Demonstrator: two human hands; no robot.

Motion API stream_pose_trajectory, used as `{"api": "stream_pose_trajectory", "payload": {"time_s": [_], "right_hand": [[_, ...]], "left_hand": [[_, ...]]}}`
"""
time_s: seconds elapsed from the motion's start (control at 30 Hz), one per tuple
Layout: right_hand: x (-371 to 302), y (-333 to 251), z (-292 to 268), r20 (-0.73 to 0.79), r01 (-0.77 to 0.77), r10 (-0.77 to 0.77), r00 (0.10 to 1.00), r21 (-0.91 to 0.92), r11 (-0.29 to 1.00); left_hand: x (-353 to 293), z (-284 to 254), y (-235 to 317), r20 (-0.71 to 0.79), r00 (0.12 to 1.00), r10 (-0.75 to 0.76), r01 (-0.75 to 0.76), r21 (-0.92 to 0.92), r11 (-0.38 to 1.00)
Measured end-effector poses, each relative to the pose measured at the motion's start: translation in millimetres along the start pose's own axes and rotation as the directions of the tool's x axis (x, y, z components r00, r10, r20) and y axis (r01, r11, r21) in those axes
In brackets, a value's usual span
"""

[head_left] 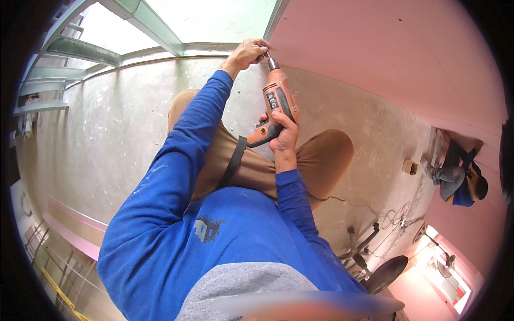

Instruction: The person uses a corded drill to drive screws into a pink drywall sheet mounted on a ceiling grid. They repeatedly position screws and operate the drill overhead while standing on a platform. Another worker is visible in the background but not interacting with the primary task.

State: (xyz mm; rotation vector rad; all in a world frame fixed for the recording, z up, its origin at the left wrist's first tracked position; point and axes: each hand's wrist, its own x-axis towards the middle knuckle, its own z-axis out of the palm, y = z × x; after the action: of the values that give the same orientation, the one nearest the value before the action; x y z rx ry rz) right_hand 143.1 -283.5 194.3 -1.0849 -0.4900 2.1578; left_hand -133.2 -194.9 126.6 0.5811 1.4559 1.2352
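My right hand [284, 131] is wrapped round the handle of an orange and black power drill [278, 92]. The drill points away from me, its tip near the foot of the pink board wall [342, 43]. At that tip my left hand [249, 55] has its fingers pinched together beside the bit [271, 60]; what they hold, if anything, is too small to make out. A dark strap [233, 163] hangs from the drill's base across my bent leg.
Metal studs [155, 27] rise from a floor track at the far left. Another person [460, 174] crouches by the pink wall on the right, near a small box [410, 167]. Cables [383, 214] trail over the concrete floor [123, 123]. Pink board [75, 230] lies at the left.
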Motion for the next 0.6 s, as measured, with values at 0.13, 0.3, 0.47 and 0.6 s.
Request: {"api": "stream_pose_trajectory", "payload": {"time_s": [0.13,0.3,0.47,0.6], "right_hand": [[3,16,-4,-0.058,0.021,-0.017,0.998,0.065,0.998],[5,25,-8,-0.078,0.068,-0.059,0.995,0.122,0.990],[8,27,-5,-0.096,0.117,-0.113,0.989,0.039,0.992],[15,27,-4,-0.135,0.099,-0.096,0.986,0.018,0.995]], "left_hand": [[5,23,-15,-0.192,0.979,-0.075,0.053,-0.116,0.992],[13,29,-19,-0.055,0.992,-0.115,0.100,-0.222,0.970],[20,34,-18,-0.099,0.978,-0.182,0.153,-0.251,0.956],[23,33,-17,-0.096,0.984,-0.153,0.127,-0.232,0.964]]}}
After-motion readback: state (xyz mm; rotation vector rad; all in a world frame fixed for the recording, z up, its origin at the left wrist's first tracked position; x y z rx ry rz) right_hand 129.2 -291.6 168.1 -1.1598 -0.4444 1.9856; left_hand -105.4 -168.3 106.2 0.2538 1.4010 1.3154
